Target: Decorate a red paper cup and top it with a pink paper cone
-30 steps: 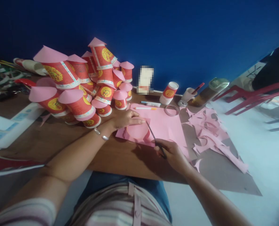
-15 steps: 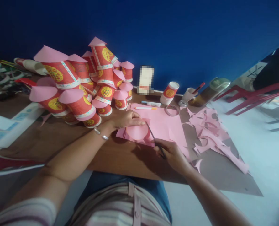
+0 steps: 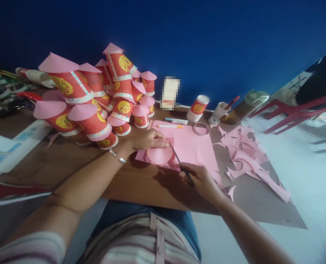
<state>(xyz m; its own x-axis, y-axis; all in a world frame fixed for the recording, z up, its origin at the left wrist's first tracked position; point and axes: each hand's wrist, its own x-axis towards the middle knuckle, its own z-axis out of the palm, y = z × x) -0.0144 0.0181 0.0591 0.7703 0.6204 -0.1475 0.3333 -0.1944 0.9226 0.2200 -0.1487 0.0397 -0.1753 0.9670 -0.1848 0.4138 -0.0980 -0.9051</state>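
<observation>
My left hand pinches the top edge of a pink paper circle, which has a strip of surrounding paper still joined at its upper right. In my right hand is a pair of scissors, fingers wrapped round the dark handles. The blades point up and left, and their tips meet the paper's right edge close to my left thumb. Beneath the circle lies a larger pink paper sheet on the brown table. A white and orange pen and a tape ring rest on that sheet.
Red paper-cup lanterns with pink cone tops are stacked at the left. Pink paper scraps cover the right side. At the back stand a red and white cup stack, a white cup holding a pen, and a leaning bottle.
The pink circle has turned or shifted slightly left under the blades. Both hands stay almost in the same place.
</observation>
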